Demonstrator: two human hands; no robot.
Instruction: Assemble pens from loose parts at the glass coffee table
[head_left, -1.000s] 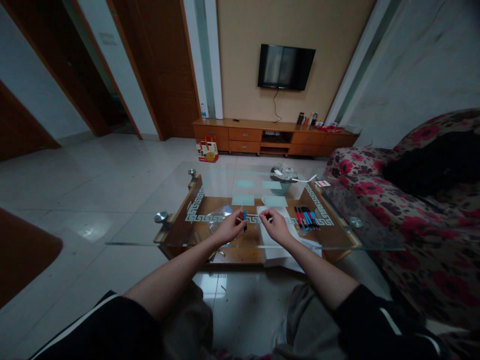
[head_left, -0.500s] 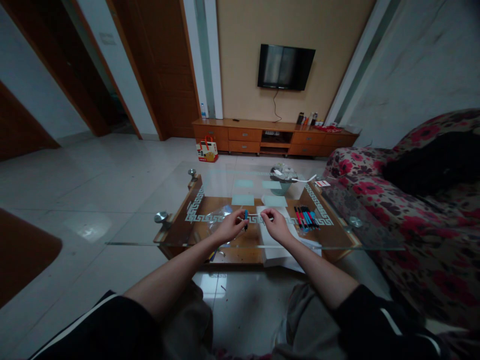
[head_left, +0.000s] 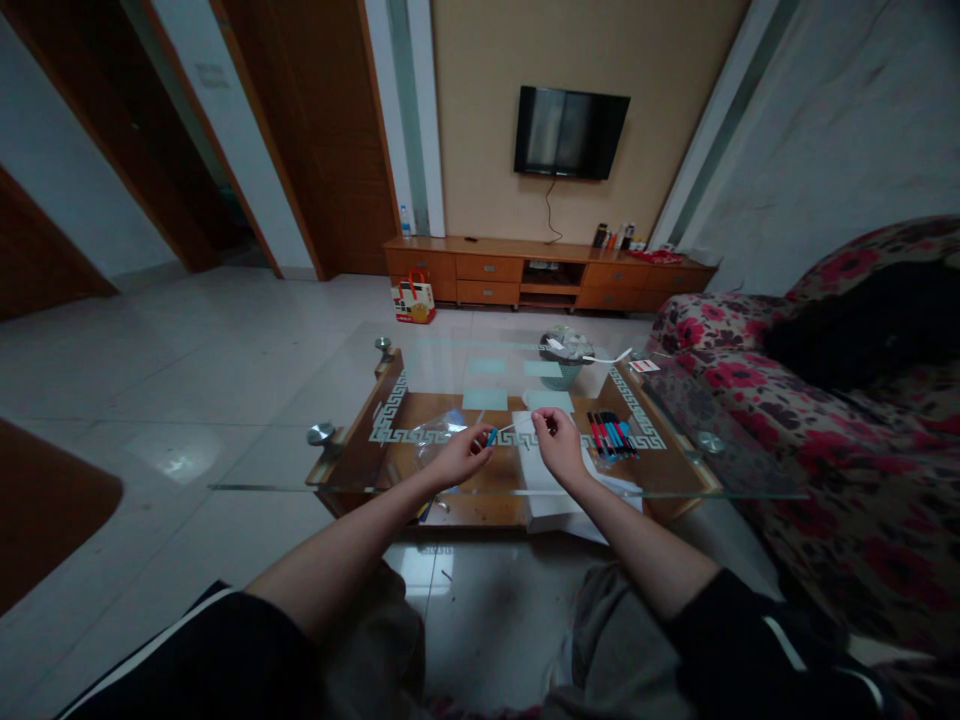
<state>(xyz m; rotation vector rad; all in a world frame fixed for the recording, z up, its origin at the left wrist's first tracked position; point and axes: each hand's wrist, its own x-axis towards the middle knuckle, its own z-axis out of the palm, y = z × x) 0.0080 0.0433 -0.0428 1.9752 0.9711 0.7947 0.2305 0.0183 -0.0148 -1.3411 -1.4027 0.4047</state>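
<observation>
My left hand (head_left: 466, 456) is closed around a short blue pen barrel (head_left: 492, 437), tilted, above the glass table. From its end a thin white rod, looking like a pen refill (head_left: 514, 428), reaches across to my right hand (head_left: 559, 442). My right fingers pinch the rod's far end. Whether the rod sits inside the barrel or only touches it is too small to tell. Right of my right hand lies a row of several black, red and blue pens (head_left: 611, 433). A clear plastic bag (head_left: 436, 436) is beside my left hand.
The glass tabletop (head_left: 277, 465) has a wooden shelf beneath it. A white stack of paper or box (head_left: 551, 505) shows under my right forearm. A lined wastebasket (head_left: 564, 372) stands beyond the hands. A floral sofa (head_left: 720, 390) is at the right, a TV cabinet (head_left: 487, 268) ahead.
The blue barrel has turned from upright to tilted toward the right hand. My right hand has moved slightly right and up, with the white rod still between the hands.
</observation>
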